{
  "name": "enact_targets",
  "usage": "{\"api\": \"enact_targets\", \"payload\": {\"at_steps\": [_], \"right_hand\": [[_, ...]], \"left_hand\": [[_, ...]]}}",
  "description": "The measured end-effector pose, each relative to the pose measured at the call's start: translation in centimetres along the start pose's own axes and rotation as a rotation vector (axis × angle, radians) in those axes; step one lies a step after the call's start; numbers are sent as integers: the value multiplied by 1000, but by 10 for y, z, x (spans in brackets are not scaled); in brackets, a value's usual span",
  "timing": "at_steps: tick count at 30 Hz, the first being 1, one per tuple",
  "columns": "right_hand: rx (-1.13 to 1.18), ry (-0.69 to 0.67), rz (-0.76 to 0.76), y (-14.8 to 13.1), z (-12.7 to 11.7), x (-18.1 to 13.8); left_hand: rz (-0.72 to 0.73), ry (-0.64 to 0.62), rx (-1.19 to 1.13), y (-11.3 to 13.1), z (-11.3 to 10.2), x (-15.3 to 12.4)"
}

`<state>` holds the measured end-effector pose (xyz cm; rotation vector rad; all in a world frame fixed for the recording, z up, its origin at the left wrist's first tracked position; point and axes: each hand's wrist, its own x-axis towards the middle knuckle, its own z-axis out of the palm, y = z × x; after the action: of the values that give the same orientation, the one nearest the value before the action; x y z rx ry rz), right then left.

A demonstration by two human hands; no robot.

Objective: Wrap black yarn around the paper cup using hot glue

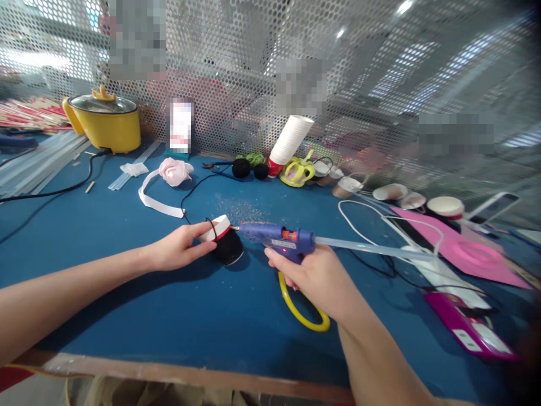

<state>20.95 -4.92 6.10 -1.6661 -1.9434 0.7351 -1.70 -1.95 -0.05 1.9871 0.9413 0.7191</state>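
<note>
My left hand (180, 248) grips a small paper cup (224, 239) lying on its side on the blue table (169, 304). The cup has a white base, a red band and black yarn wound around it. My right hand (313, 276) is wrapped around the handle of a blue glue gun (276, 237). The gun's nozzle touches the cup at its red band. A clear glue stick (372, 248) sticks out of the back of the gun to the right. A yellow loop (302, 313) lies on the table under my right hand.
A yellow pot (105, 121) stands at the back left near clear glue sticks (38, 160). A pink fabric flower with white ribbon (171, 175), black yarn balls (249, 168), stacked paper cups (289, 141), pink paper (460, 248), a magenta box (469, 327) and a perforated metal screen (270, 67) surround the work spot.
</note>
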Motion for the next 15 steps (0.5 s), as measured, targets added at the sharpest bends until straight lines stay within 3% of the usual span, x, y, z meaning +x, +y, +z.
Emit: {"api": "enact_targets", "payload": {"at_steps": [15], "right_hand": [[-10,-17,4,-1,1,-3]], "left_hand": [[26,-10,5,-1,-1,-1]]}}
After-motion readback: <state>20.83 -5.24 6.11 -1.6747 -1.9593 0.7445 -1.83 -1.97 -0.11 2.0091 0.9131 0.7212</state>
